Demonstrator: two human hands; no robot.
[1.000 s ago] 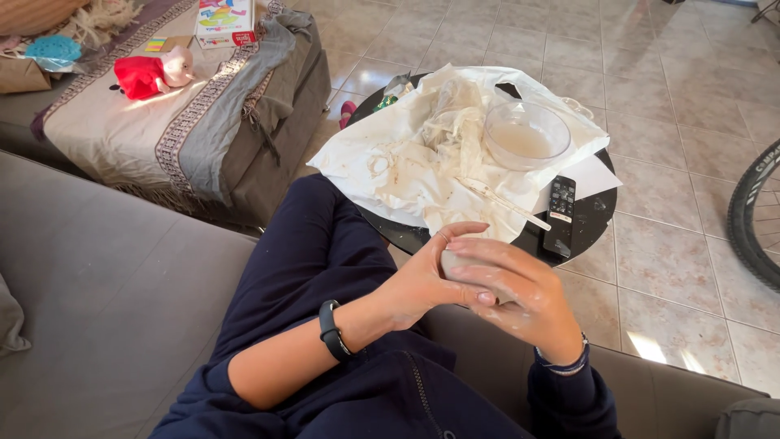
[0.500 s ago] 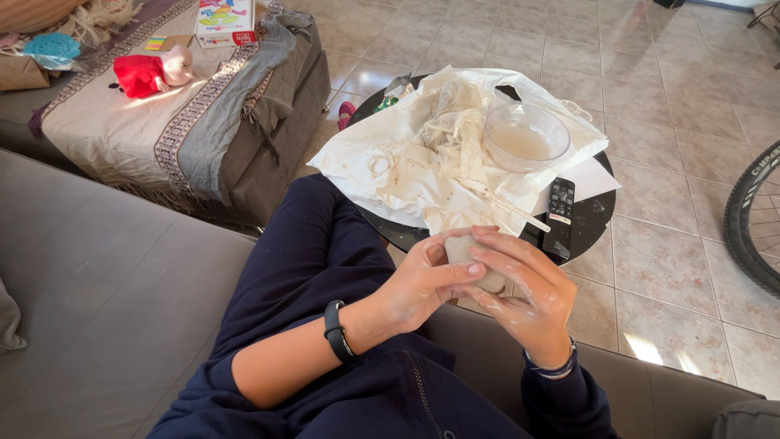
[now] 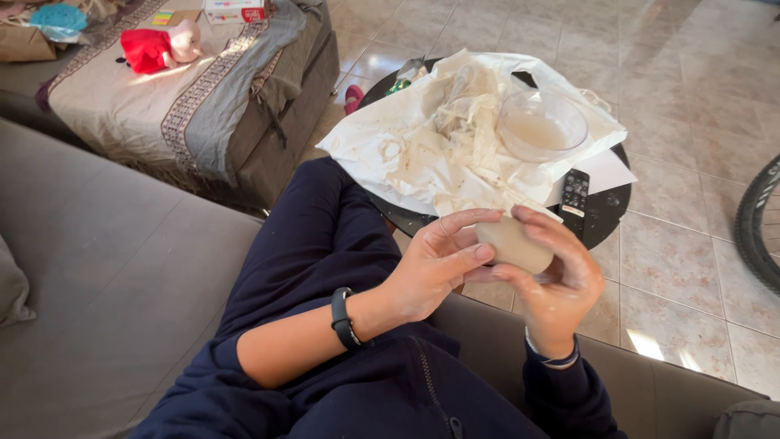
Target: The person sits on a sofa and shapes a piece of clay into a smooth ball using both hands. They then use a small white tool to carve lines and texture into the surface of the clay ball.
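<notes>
A pale beige lump of clay [image 3: 513, 243] sits between both hands above my lap. My left hand [image 3: 431, 264], with a black band on its wrist, presses its fingers against the lump's left side. My right hand [image 3: 556, 280] cups the lump from below and from the right, fingers curled over its top. Just beyond the hands stands a round black table [image 3: 605, 211] covered by a smeared white plastic sheet [image 3: 422, 146]. A clear glass bowl [image 3: 540, 126] with cloudy water rests on the sheet.
A black remote control [image 3: 575, 193] lies at the table's near edge beside white paper. A grey sofa [image 3: 106, 268] runs under my legs. A covered ottoman [image 3: 179, 97] with a red soft toy stands at the back left. A bicycle tyre [image 3: 760, 219] shows at right.
Both hands have kept turning the lump: the left fingers now lie flatter on its side and the right hand has shifted lower and round beneath it.
</notes>
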